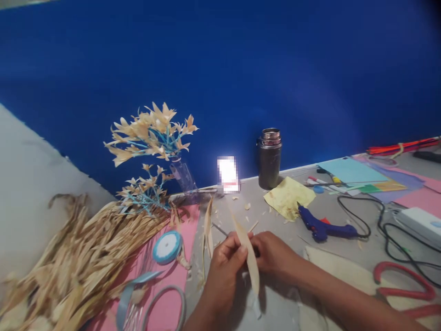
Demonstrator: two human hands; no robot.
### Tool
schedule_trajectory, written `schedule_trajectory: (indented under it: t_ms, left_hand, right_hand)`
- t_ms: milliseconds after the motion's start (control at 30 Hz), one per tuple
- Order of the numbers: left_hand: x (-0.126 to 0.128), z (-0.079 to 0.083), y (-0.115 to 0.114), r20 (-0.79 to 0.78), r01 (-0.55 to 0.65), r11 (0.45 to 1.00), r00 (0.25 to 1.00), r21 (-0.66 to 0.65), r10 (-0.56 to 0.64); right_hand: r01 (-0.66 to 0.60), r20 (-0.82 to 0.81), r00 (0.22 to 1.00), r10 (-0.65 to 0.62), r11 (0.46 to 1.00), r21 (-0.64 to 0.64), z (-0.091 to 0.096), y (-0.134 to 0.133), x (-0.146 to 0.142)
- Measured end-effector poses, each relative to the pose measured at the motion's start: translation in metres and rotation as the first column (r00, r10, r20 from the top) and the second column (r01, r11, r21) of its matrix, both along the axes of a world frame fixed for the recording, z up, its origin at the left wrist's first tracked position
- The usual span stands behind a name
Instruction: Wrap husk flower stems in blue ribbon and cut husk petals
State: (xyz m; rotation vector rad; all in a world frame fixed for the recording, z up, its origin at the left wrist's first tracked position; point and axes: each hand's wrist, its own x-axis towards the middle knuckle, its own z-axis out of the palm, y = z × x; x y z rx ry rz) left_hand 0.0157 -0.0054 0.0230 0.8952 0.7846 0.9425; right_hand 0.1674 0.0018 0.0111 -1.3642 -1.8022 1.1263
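I note left hand [227,261] pinching a pale strip [253,266]; right hand [274,250] adjacent, its grip I cannot determine

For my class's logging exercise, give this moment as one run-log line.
left hand: pinching pale strip | right hand: beside strip, grip unclear | glue gun: on table | ribbon spool: on pink sheet

Lighting moderate and fairly even. White patch [228,172] overexposed, pixelated, haloed against wall [220,69]. Faint sheen on wall, right of centre; soft shadow left of flask [269,164]. Strip [251,262] blurred at far tip; top right corner darkened; fine detail smeared
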Motion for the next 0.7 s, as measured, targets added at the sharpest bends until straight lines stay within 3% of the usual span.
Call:
schedule_trajectory:
  t_ms: [100,167,300,400,500,567,633,700]
  left_hand:
    - [0.003,0.000,0.000,0.097,-0.046,0.997,0.994,-0.060,0.052]
    - [0.003,0.000,0.001,0.125,-0.069,0.997,0.989,-0.046,0.074]
    - [0.004,0.002,0.000,0.121,-0.064,0.998,0.991,-0.010,0.064]
    - [0.005,0.002,-0.002,0.111,-0.024,1.000,0.993,-0.017,0.026]
    - [0.006,0.004,-0.002,0.094,-0.072,0.997,0.993,-0.022,0.074]
    - [0.005,0.006,-0.001,0.075,-0.114,0.993,0.990,-0.036,0.116]
    - [0.005,0.009,0.000,0.067,-0.123,0.991,0.990,-0.055,0.127]
    - [0.004,0.012,0.000,0.086,-0.091,0.993,0.992,-0.072,0.097]
  right_hand:
    - [0.019,0.013,1.000,-0.020,0.999,0.050,-0.002,0.002,0.000]
    - [0.003,-0.074,0.997,-0.001,0.999,0.032,-0.001,0.005,0.003]
    - [-0.194,-0.307,0.936,0.170,0.980,-0.049,0.005,0.009,0.013]
    - [-0.270,-0.361,0.907,0.216,0.957,-0.105,0.008,0.010,0.016]
    - [-0.132,-0.331,0.939,0.096,0.987,-0.087,0.005,0.012,0.014]
    - [-0.041,-0.263,0.964,0.043,0.999,0.012,0.002,0.012,0.013]
    - [-0.059,-0.158,0.985,0.075,0.992,0.108,0.002,0.011,0.014]
    - [-0.132,-0.091,0.986,0.141,0.987,0.097,0.004,0.010,0.019]
